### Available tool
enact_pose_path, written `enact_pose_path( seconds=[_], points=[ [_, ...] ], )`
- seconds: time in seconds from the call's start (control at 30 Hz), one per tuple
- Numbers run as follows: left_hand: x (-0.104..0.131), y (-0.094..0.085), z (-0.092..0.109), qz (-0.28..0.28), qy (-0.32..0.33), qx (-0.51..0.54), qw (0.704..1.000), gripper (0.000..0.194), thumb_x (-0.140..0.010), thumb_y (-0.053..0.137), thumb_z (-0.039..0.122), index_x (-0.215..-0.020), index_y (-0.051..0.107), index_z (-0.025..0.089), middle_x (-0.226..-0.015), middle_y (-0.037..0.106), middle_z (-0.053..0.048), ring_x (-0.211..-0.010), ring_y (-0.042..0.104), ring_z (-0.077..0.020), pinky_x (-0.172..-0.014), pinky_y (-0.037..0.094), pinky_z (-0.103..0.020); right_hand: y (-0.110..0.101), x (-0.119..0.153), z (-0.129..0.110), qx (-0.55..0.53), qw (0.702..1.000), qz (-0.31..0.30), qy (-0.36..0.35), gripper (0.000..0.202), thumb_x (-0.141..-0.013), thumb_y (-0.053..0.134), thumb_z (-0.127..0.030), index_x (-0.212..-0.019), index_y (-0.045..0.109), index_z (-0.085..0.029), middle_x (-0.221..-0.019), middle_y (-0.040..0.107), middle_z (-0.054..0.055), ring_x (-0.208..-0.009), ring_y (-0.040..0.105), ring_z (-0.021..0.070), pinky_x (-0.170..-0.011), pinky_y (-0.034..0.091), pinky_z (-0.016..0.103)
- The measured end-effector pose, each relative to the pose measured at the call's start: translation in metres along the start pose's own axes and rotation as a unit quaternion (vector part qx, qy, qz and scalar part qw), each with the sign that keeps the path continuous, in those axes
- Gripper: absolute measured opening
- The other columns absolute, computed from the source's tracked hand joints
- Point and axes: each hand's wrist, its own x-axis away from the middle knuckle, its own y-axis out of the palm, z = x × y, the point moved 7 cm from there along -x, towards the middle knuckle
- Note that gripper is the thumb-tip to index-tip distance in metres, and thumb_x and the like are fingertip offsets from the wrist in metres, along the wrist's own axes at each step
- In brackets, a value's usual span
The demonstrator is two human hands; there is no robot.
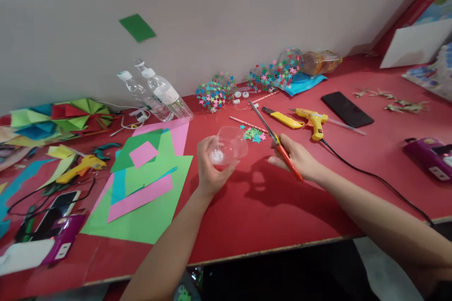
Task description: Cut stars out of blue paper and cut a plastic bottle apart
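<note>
My left hand (211, 169) is closed around a clear plastic cup (231, 145), held tilted above the red table (247, 216). To its right, my right hand (294, 155) grips scissors (282, 150) with orange handles, their blades pointing up and away to the left. The blades are apart from the cup. Just beyond the two hands lie small star-shaped paper pieces (254, 134) and a striped straw (243, 122). A yellow cutter (287, 120) and a yellow glue gun (314, 122) rest beyond my right hand.
Coloured paper sheets (148, 197) lie at left, with water bottles (165, 96) behind. Star-covered decorations (215, 91) stand by the wall. At right are a black phone (347, 108), a purple power strip (429, 155) and the glue gun's cable (370, 171).
</note>
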Motion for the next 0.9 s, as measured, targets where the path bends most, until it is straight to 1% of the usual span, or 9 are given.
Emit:
enact_pose_path(
  seconds=[0.07, 0.13, 0.23, 0.33, 0.47, 0.6, 0.73, 0.9],
  points=[
    [-0.007, -0.009, 0.003, 0.033, 0.020, -0.027, 0.999, 0.082, -0.073, 0.079, 0.038, -0.140, 0.034, 0.025, -0.123, 0.052, -0.012, -0.103, 0.062, -0.0223, -0.096, 0.052, -0.047, 0.003, 0.001, -0.003, 0.057, 0.998, -0.021, -0.006, 0.050, -0.077, 0.056, -0.070, -0.086, 0.039, -0.024, -0.075, 0.055, 0.000, -0.063, 0.051, 0.0177, -0.057, 0.035, 0.028],
    [-0.012, -0.015, 0.009, 0.053, 0.029, -0.062, 0.996, 0.084, -0.072, 0.080, 0.037, -0.141, 0.034, 0.025, -0.125, 0.051, -0.013, -0.111, 0.060, -0.0249, -0.098, 0.051, -0.049, 0.005, 0.001, -0.002, 0.130, 0.991, -0.031, 0.002, 0.048, -0.080, 0.048, -0.072, -0.082, 0.036, -0.025, -0.070, 0.055, 0.000, -0.061, 0.051, 0.0193, -0.056, 0.032, 0.028],
    [-0.014, -0.021, 0.016, 0.067, 0.017, -0.096, 0.993, 0.087, -0.068, 0.083, 0.036, -0.140, 0.034, 0.023, -0.127, 0.050, -0.014, -0.118, 0.056, -0.0278, -0.099, 0.050, -0.049, 0.008, 0.002, 0.002, 0.234, 0.970, -0.056, 0.024, 0.045, -0.086, 0.038, -0.069, -0.075, 0.030, -0.026, -0.061, 0.050, 0.000, -0.055, 0.049, 0.0204, -0.053, 0.025, 0.028],
    [-0.008, -0.025, 0.019, 0.082, 0.000, -0.103, 0.991, 0.087, -0.067, 0.084, 0.032, -0.139, 0.035, 0.023, -0.125, 0.051, -0.013, -0.116, 0.057, -0.0275, -0.099, 0.050, -0.050, 0.014, 0.004, 0.005, 0.290, 0.953, -0.079, 0.037, 0.044, -0.088, 0.033, -0.068, -0.076, 0.031, -0.026, -0.061, 0.053, 0.002, -0.054, 0.051, 0.0222, -0.053, 0.024, 0.029],
    [0.002, -0.025, 0.013, 0.072, -0.007, -0.088, 0.993, 0.087, -0.067, 0.084, 0.030, -0.138, 0.035, 0.024, -0.124, 0.049, -0.013, -0.113, 0.059, -0.0272, -0.095, 0.052, -0.049, 0.026, 0.007, 0.006, 0.312, 0.943, -0.111, 0.042, 0.044, -0.089, 0.028, -0.069, -0.077, 0.031, -0.026, -0.063, 0.057, 0.004, -0.056, 0.055, 0.0235, -0.053, 0.025, 0.028],
    [0.003, -0.028, 0.004, 0.062, -0.012, -0.093, 0.994, 0.088, -0.067, 0.084, 0.031, -0.138, 0.034, 0.025, -0.126, 0.048, -0.012, -0.116, 0.057, -0.0280, -0.095, 0.053, -0.049, 0.030, 0.008, 0.007, 0.309, 0.943, -0.114, 0.047, 0.047, -0.089, 0.026, -0.071, -0.075, 0.030, -0.026, -0.061, 0.055, 0.004, -0.054, 0.053, 0.0225, -0.053, 0.025, 0.028],
    [0.002, -0.030, -0.003, 0.057, -0.029, -0.086, 0.994, 0.088, -0.066, 0.084, 0.034, -0.137, 0.033, 0.025, -0.127, 0.047, -0.011, -0.120, 0.055, -0.0284, -0.096, 0.053, -0.047, 0.029, 0.008, 0.005, 0.291, 0.949, -0.108, 0.043, 0.050, -0.087, 0.027, -0.074, -0.072, 0.030, -0.027, -0.055, 0.049, 0.001, -0.048, 0.047, 0.0197, -0.051, 0.025, 0.028],
    [0.003, -0.025, -0.001, 0.044, -0.038, -0.053, 0.997, 0.084, -0.068, 0.082, 0.033, -0.136, 0.034, 0.024, -0.126, 0.047, -0.011, -0.119, 0.055, -0.0269, -0.099, 0.052, -0.047, 0.028, 0.009, 0.000, 0.251, 0.961, -0.108, 0.032, 0.052, -0.087, 0.031, -0.075, -0.068, 0.029, -0.027, -0.050, 0.043, -0.002, -0.042, 0.036, 0.0154, -0.047, 0.025, 0.027]
  ],
)
